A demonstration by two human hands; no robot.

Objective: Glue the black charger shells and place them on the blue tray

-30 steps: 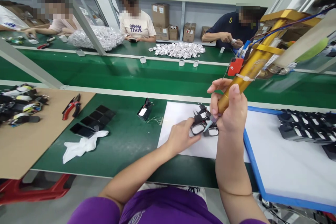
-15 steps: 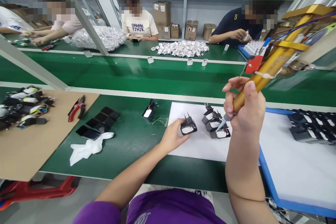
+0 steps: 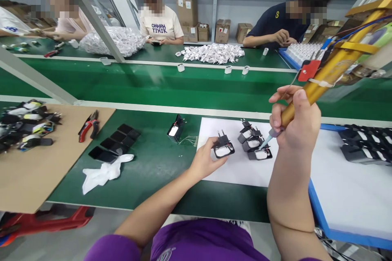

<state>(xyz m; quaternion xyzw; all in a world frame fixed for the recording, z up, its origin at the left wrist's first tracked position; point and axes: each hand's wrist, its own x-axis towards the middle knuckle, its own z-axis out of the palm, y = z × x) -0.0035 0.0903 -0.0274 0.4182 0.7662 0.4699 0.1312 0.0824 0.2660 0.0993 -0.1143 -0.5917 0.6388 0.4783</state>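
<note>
My left hand [image 3: 204,159] pinches a black plug housing [image 3: 223,147] with two pins up, holding it just over the white sheet [image 3: 235,171]. My right hand [image 3: 297,124] is wrapped round a long golden dispensing tool [image 3: 330,71] that slants up to the right, with a red tag and blue wires on it. Its pale nozzle tip [image 3: 266,142] points down at a small cluster of black plug housings [image 3: 252,140] lying on the sheet, right of the one I hold.
A lone black part [image 3: 175,129], black covers [image 3: 114,140] and a crumpled white glove [image 3: 102,173] lie on the green bench. Red pliers [image 3: 88,124] and mixed parts [image 3: 26,124] sit on cardboard at left. A blue-edged board [image 3: 352,195] carries more housings [image 3: 364,147]. Three people work across the conveyor.
My left hand has pulled one housing out of the cluster to the left and now holds it apart. My right hand with the tool has shifted right, its tip staying by the cluster.
</note>
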